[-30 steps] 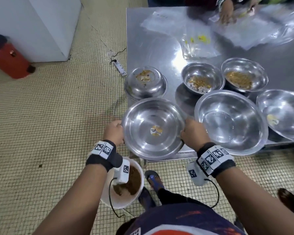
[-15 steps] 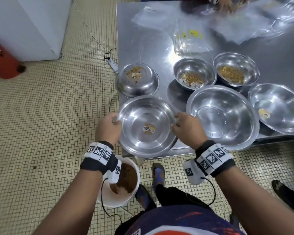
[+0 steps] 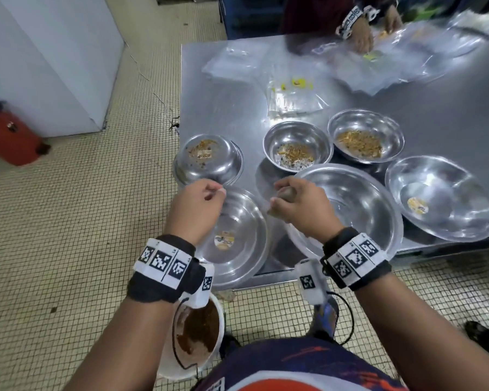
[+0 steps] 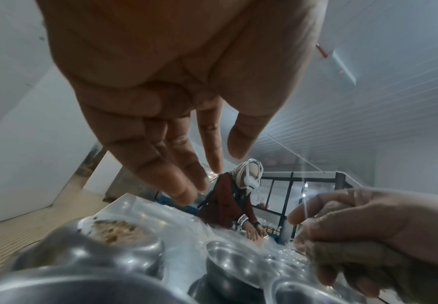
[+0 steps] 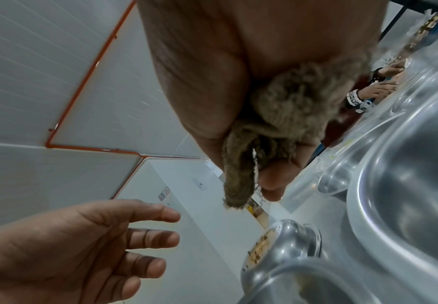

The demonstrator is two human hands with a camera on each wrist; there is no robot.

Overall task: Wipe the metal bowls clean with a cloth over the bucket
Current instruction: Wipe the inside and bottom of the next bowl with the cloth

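Note:
A shiny metal bowl with a sticker in its bottom sits on the table's near corner, partly over the edge. My left hand hovers over its left rim with relaxed fingers and holds nothing; the left wrist view shows the left hand spread and empty. My right hand hovers over the right rim and grips a bunched brown cloth; the right wrist view shows the cloth sticking out of the fist. A white bucket with brown residue stands on the floor below the corner.
On the steel table stand an overturned bowl with crumbs on its base, two small bowls with food, a large bowl and another bowl. Plastic bags lie behind. Another person's hands work at the far edge.
Both hands have let go of the bowl's rim and risen above it. The bowl now rests on the table corner. The cloth now shows in my right hand.

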